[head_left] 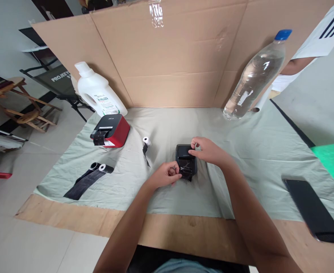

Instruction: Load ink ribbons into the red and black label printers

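A small black printer [179, 151] sits on the grey-green cloth in front of me, with a strip of glossy black ribbon [186, 169] lying over its front. My left hand [164, 174] is at the printer's lower left, thumb and fingertips pinching the ribbon's edge. At the upper right corner, my right hand [203, 149] has its thumb and curled fingers on the printer's lid. Left of the printer stands a small white-cored roll [147, 141] with a black tail. Two more black ribbon rolls [84, 184] lie farther left, partly unwound.
A red and black printer [122, 132] stands at left before a white jug [99, 91]. A cardboard panel [169, 76] closes the back. A large water bottle [255, 81] leans at right, near a person's sleeve [333, 32]. A phone [311, 206] lies at front right.
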{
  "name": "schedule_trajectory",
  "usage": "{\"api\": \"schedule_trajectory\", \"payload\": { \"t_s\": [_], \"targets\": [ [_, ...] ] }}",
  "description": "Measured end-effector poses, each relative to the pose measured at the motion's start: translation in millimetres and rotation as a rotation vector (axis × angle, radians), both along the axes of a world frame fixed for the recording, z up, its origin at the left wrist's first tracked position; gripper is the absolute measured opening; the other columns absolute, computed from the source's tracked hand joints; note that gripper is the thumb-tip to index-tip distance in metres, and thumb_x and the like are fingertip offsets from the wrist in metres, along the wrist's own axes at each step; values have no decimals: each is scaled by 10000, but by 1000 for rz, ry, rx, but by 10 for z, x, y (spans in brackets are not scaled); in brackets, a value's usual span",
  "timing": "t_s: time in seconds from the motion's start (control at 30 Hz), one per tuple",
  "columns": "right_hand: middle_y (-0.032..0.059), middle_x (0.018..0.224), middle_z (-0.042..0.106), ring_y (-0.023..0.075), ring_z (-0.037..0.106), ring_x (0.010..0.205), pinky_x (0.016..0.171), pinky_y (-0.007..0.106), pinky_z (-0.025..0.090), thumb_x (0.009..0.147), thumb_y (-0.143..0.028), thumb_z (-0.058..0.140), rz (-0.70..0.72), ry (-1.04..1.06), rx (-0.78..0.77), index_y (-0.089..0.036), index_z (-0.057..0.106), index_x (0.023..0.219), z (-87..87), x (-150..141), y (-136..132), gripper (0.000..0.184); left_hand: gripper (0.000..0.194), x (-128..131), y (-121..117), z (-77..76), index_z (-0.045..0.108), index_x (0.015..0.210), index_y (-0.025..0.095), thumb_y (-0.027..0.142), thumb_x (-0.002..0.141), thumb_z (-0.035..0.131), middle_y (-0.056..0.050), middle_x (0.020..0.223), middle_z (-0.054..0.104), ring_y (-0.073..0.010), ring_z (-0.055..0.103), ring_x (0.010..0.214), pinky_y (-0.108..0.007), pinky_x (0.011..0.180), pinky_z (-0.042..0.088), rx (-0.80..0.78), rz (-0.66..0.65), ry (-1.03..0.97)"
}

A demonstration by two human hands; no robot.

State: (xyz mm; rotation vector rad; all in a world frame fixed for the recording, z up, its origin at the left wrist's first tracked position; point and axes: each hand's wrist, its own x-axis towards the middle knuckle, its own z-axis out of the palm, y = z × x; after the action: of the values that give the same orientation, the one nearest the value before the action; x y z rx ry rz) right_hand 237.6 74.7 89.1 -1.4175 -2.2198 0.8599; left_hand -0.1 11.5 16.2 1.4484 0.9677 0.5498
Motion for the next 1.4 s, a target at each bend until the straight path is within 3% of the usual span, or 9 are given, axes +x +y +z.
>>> {"api": "schedule_trajectory", "payload": {
  "t_s": [0.13,0.37,0.57,0.77,0.93,1.03,1.17,1.3,1.4],
  "targets": [
    [77,1137,603,245,569,1100,932,356,449,873,-237,571,-75,-39,-16,-224,572,1008,-116,-4,11,135,288,21,0,-9,486,809,200,405,873,677,108,526,350,-60,289,473,-204,506,231,126,137,-13],
    [113,1283,652,248,640,1083,892,341,492,890,-254,626,-140,-74,-319,-215,539,1287,-260,-45,90,408,218,66,56,-114,526,1141,224,346,963,551,92,625,360,-91,394,544,-221,564,320,198,366,-95],
    [122,1242,671,247,657,1033,856,327,502,867,-272,656,-172,-92,-314,-215,559,1286,-164,-84,39,434,250,96,112,-197,520,1158,212,313,932,552,87,624,421,-97,420,540,-225,555,351,180,386,-64],
    [233,1337,521,365,656,1056,831,413,501,810,-647,671,-380,-341,-173,-200,498,1370,-132,-579,-192,737,181,90,126,-245,476,1059,229,283,903,551,89,624,480,-103,432,536,-220,555,343,183,397,-52],
    [235,1355,444,390,666,1020,779,422,511,728,-521,762,-434,-456,-191,-196,477,1316,-103,-920,-226,730,183,76,111,-249,450,1037,231,216,877,538,96,620,470,-105,423,548,-217,574,347,242,367,-21],
    [192,1316,443,314,680,919,760,394,512,700,-490,766,-501,-347,-114,-203,450,1306,-24,-640,-190,741,180,72,101,-240,459,1044,228,206,876,519,104,615,415,-103,406,531,-220,577,352,256,369,-16],
    [144,1247,470,214,636,772,720,365,494,733,-481,761,-678,-242,9,-244,517,1285,116,261,-83,649,195,75,98,-236,467,1064,228,224,876,518,103,623,421,-104,389,507,-224,535,318,220,370,-7],
    [210,1267,479,191,619,737,716,387,429,785,-443,763,-802,-335,19,-203,596,1331,172,1164,14,620,191,84,107,-223,481,1054,233,234,868,523,98,623,444,-110,398,516,-224,538,305,225,368,35],
    [257,1272,489,216,630,776,702,398,392,826,-433,737,-858,-372,15,-161,616,1352,125,1533,28,604,185,90,113,-212,486,1041,236,236,860,525,97,618,453,-113,398,520,-222,547,310,236,370,50]
  ]
}}
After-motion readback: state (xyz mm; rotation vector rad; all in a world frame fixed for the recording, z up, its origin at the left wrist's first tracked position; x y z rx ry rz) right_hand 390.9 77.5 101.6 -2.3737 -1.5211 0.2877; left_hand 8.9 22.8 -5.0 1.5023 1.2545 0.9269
